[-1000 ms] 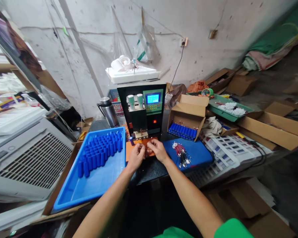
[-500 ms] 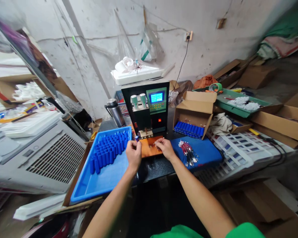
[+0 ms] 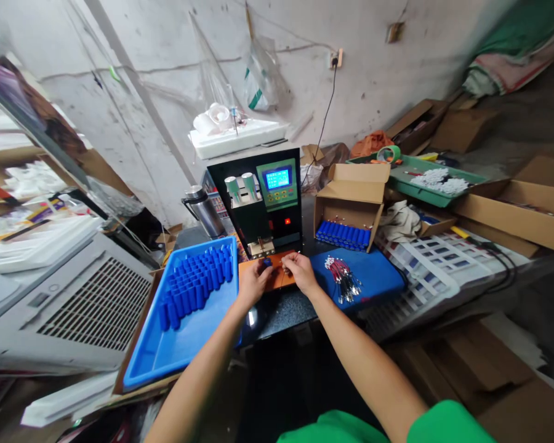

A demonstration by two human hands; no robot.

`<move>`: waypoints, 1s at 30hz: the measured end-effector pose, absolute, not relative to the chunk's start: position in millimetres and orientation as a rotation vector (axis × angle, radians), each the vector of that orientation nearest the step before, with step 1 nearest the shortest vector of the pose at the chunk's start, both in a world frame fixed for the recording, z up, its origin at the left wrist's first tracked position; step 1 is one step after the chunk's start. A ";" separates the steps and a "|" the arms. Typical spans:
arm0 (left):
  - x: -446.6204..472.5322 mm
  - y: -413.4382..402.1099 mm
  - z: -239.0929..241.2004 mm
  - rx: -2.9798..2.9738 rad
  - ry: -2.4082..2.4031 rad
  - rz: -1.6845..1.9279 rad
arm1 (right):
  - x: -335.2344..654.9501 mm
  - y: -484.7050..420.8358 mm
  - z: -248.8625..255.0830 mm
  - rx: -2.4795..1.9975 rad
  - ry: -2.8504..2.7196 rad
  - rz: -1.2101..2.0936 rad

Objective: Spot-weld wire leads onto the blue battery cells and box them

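My left hand [image 3: 253,282] is closed around a blue cylindrical battery cell [image 3: 267,262], which lies just in front of the spot welder's electrodes [image 3: 261,246]. Close by on the right, my right hand [image 3: 299,272] pinches a thin wire lead [image 3: 285,268], mostly hidden by the fingers. Both hands are over an orange pad [image 3: 277,280] at the foot of the black welding machine [image 3: 277,215] with a lit display. To the right, a bundle of red and black wire leads [image 3: 342,278] with white connectors rests on a blue mat [image 3: 378,280].
Left of my hands, a blue tray [image 3: 141,363] holds many upright blue cells. An open cardboard box [image 3: 357,192] behind the mat contains more cells. A steel flask [image 3: 206,211] stands beside the machine; a green tray [image 3: 447,200] sits at the right.
My left hand has turned, bringing the cell from upright to lying toward my right hand. The two hands are nearer each other. The view has shifted slightly to the right.
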State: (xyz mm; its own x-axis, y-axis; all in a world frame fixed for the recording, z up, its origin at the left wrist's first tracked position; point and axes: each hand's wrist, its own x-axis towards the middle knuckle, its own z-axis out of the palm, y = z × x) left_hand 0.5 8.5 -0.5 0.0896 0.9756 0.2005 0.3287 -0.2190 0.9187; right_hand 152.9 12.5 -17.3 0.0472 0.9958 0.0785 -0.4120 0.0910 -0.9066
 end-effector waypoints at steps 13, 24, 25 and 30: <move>9.4 -0.6 -4.1 1.606 1.271 1.201 | 145.1 22.5 -8.2 -0.950 -1.055 1.193; 9.5 -0.8 -5.4 1.637 1.252 1.241 | 137.7 35.9 -11.0 -0.951 -1.184 1.168; 9.2 -0.6 -5.8 1.640 1.248 1.242 | 137.4 35.8 -11.2 -0.955 -1.197 1.156; 8.5 -0.1 -5.3 1.644 1.256 1.234 | 137.4 36.3 -11.1 -1.005 -1.262 1.082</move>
